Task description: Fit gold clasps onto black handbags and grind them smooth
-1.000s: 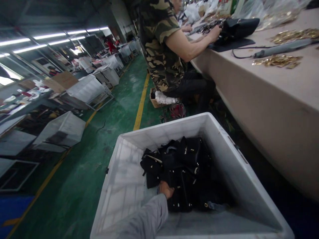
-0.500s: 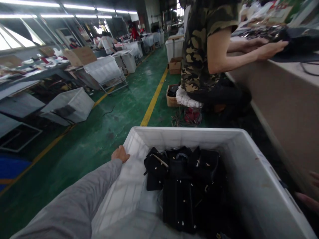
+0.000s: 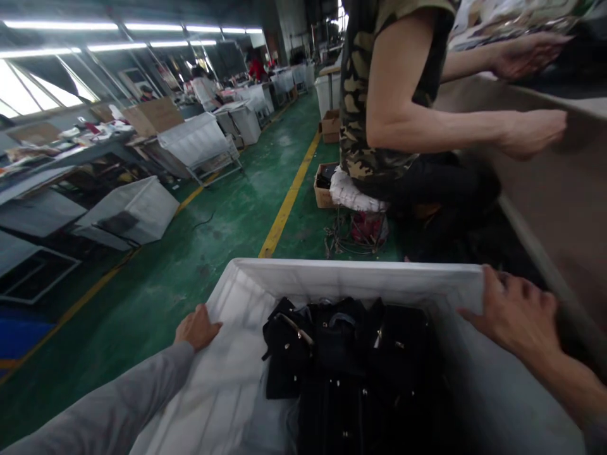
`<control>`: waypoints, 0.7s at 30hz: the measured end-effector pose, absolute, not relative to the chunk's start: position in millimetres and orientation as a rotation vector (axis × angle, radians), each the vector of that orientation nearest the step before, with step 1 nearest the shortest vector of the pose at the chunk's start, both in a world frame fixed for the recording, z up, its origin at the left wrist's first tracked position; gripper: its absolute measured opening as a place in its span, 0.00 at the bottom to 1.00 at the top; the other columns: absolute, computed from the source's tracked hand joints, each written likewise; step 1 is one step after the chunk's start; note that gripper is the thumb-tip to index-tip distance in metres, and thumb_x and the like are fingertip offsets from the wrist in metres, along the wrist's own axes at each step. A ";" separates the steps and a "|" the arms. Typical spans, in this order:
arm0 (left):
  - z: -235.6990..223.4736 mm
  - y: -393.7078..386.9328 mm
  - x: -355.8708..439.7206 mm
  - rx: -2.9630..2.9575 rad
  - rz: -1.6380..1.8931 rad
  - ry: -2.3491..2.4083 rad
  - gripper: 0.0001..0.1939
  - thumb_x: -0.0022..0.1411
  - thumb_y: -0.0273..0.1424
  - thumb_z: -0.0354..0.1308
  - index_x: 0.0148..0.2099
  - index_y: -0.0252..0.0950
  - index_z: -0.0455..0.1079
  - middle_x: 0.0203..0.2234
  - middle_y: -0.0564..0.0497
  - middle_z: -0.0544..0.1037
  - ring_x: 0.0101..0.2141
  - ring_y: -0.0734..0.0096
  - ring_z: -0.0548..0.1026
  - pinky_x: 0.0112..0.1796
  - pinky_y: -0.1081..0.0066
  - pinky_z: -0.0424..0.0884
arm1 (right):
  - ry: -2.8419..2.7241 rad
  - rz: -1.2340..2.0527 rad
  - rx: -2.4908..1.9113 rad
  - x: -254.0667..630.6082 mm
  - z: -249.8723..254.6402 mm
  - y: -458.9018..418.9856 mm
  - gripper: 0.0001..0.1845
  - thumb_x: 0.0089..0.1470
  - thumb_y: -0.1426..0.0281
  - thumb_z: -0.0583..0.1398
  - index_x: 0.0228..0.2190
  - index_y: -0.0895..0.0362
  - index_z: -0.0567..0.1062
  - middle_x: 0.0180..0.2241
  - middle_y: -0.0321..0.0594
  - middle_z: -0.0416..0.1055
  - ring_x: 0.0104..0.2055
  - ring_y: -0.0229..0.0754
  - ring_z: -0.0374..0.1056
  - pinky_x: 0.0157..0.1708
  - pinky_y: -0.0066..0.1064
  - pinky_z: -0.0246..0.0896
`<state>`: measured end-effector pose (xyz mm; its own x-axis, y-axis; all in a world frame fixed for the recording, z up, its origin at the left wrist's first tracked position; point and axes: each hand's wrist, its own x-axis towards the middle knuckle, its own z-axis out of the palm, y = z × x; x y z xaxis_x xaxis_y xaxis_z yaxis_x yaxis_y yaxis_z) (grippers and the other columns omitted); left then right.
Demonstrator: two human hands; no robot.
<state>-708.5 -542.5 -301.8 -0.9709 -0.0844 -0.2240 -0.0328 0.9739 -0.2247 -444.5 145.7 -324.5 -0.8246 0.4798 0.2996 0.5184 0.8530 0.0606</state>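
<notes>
A large white plastic bin (image 3: 360, 270) fills the lower middle of the view, directly in front of me. Several black bags (image 3: 339, 341) with small metal fittings are heaped inside it; the lower ones fade into shadow. My left hand (image 3: 196, 327) grips the bin's left rim, thumb on the inner side and fingers over the outside. At the far right corner, my right hand (image 3: 519, 309) is closed over the rim, with its thumb inside and its fingers on the outer side.
A seated co-worker in a camouflage shirt (image 3: 355, 114) is ahead at right, arms over a workbench (image 3: 535, 158). A small cardboard box (image 3: 324, 197) stands behind the stool. Yellow lines (image 3: 284, 215) edge the green aisle; a tilted white bin (image 3: 152, 212) sits at left.
My right hand has come from the right edge onto the bin's far right corner. The bin sits lower in view. The co-worker's hands have moved apart, the nearer one lower.
</notes>
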 end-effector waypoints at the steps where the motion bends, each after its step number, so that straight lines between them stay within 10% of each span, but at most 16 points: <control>1: -304.0 -544.1 -710.0 -0.079 -0.348 2.881 0.27 0.59 0.46 0.57 0.52 0.31 0.63 0.45 0.32 0.79 0.49 0.44 0.78 0.46 0.60 0.70 | -2.819 -0.216 -0.593 -469.4 -317.8 132.5 0.49 0.55 0.52 0.62 0.68 0.66 0.56 0.60 0.74 0.62 0.66 0.73 0.52 0.58 0.61 0.42; 4: -310.7 -550.6 -714.9 -0.095 -0.408 2.875 0.29 0.60 0.49 0.54 0.54 0.31 0.63 0.45 0.32 0.79 0.49 0.43 0.77 0.46 0.58 0.70 | -3.032 -0.043 -0.156 -544.4 -298.9 73.2 0.41 0.51 0.59 0.67 0.63 0.60 0.66 0.58 0.61 0.68 0.62 0.63 0.61 0.64 0.51 0.46; 11: -315.2 -552.6 -716.5 -0.128 -0.488 2.870 0.31 0.57 0.53 0.55 0.52 0.32 0.64 0.44 0.33 0.79 0.46 0.43 0.78 0.45 0.59 0.71 | -3.142 0.229 -0.190 -635.0 -302.9 0.1 0.12 0.57 0.71 0.60 0.41 0.64 0.80 0.39 0.57 0.79 0.42 0.55 0.77 0.42 0.38 0.64; 21: -322.6 -488.5 -701.3 -0.184 -0.561 2.978 0.37 0.65 0.46 0.52 0.64 0.20 0.57 0.57 0.23 0.70 0.59 0.34 0.67 0.55 0.47 0.66 | -3.144 0.416 -0.335 -636.7 -304.6 -0.1 0.17 0.62 0.78 0.53 0.43 0.64 0.81 0.41 0.60 0.80 0.46 0.55 0.76 0.46 0.42 0.59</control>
